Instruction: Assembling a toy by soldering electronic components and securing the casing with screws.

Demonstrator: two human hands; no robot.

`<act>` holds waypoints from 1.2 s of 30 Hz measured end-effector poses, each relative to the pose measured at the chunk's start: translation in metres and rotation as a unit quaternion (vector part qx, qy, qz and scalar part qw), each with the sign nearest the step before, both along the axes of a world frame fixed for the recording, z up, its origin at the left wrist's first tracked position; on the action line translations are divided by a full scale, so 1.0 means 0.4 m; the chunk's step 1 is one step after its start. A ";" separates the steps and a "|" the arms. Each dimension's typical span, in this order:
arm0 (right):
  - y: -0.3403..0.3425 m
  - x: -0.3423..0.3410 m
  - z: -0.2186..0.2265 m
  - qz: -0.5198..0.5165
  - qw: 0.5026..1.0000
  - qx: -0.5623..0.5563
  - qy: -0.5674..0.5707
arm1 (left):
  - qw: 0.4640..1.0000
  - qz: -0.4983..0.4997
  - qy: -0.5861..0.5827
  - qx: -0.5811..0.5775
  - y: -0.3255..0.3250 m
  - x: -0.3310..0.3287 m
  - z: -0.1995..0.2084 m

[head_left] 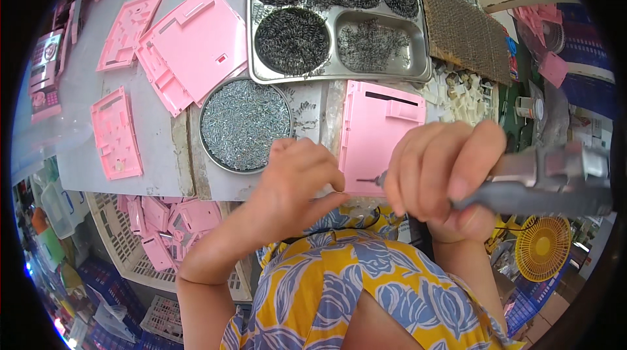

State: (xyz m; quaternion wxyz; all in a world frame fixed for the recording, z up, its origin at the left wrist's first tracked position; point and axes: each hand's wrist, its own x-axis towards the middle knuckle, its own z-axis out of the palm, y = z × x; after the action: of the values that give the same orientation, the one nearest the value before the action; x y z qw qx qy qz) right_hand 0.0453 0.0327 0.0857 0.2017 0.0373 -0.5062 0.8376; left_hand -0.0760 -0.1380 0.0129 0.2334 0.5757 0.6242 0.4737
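Observation:
My right hand (450,177) is wrapped around a grey electric screwdriver (535,186), its thin bit pointing left across the near part of a pink plastic panel (375,121). That panel lies at the table's front edge, with a slot along its far side. At the panel's near left corner is my left hand (300,177), fingers curled and the thumb close to the index fingertip. Whatever is in that pinch, if anything, is too small to make out. Just left of this hand sits a round metal dish (204,144) full of small silvery screws (245,124).
Beyond the panel stands a metal compartment tray (330,75) of small black springs (290,39). More pink panels (199,43) lie on the left. White plastic pieces (457,95) and a brown woven mat (464,30) are at right. Below the table is a crate (121,232) of pink parts.

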 end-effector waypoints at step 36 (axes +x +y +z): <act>-0.092 0.042 -0.148 0.034 0.968 0.242 0.058 | 0.984 0.007 0.173 -0.048 0.008 0.033 -0.044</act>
State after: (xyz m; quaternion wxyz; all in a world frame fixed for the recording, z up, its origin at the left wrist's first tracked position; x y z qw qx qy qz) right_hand 0.0620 -0.0040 0.0266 0.1875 0.1506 -0.6801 0.6926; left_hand -0.0626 -0.1348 -0.0047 0.1463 0.6325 0.6814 0.3382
